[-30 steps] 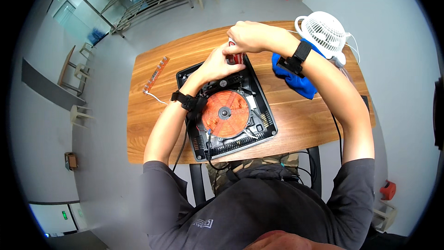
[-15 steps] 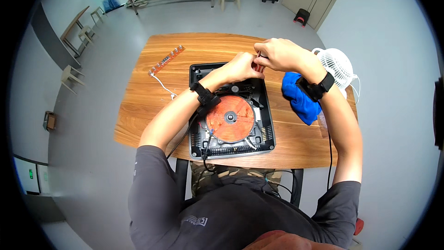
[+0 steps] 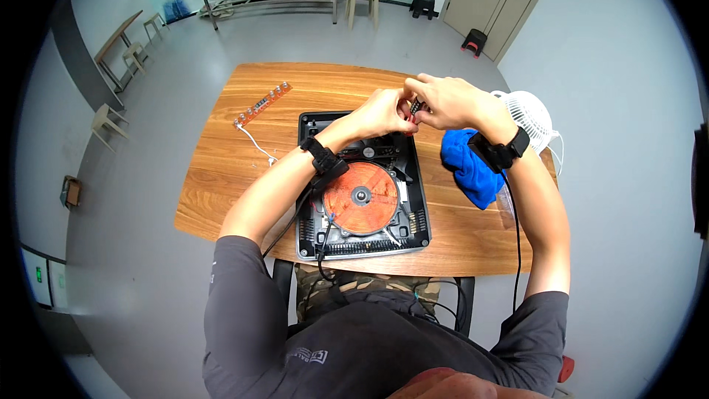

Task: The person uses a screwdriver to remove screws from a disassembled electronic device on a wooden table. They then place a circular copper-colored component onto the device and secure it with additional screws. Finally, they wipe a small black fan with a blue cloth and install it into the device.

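My left hand (image 3: 379, 114) and my right hand (image 3: 447, 99) meet above the far right corner of an opened induction cooker. Their closed fingers share a small red-and-black piece (image 3: 416, 106) with a row of light spots; its kind is hard to make out, and the fingertips cover much of it. Under my left forearm lies the cooker's black housing (image 3: 423, 207), its round copper-coloured coil (image 3: 362, 210) showing. Part of the cooker's far side is hidden by my left hand and wrist.
A narrow orange circuit board (image 3: 260, 106) with a white cable rests at the table's far left. Right of the cooker sit a crumpled blue cloth (image 3: 473, 174) and a white fan (image 3: 528, 114). A black cord hangs from my right wrist past the wooden table's (image 3: 473, 247) edge.
The view has shifted slightly, so the table sits lower in it. My hands have turned a little, and more of the red-and-black piece shows between the fingers.
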`<state>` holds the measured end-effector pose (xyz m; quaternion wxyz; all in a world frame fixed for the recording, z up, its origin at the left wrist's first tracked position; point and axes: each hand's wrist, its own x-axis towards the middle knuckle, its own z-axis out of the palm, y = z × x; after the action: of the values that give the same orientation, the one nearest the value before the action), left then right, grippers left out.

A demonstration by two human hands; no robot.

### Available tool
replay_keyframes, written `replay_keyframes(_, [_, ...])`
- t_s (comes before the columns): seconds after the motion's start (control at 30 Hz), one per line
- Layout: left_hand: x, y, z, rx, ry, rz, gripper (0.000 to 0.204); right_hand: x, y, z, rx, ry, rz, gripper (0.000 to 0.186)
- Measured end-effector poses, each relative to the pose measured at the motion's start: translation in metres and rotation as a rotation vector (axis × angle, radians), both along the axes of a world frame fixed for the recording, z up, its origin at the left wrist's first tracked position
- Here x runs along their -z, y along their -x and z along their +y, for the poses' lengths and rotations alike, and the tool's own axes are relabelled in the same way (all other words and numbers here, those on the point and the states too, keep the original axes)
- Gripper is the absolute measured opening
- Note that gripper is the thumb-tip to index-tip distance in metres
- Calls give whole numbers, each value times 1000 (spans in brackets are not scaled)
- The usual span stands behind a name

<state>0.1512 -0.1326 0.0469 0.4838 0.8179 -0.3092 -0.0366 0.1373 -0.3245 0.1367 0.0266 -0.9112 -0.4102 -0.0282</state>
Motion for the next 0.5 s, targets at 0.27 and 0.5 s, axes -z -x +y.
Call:
replay_keyframes(0.27, [12,-6,1,102,28,1,28,8,-9,12,108,61,188,32])
replay_keyframes(0.5, [3,3,-2,29,-18,7,21,8,-3,13,116,75,80,33])
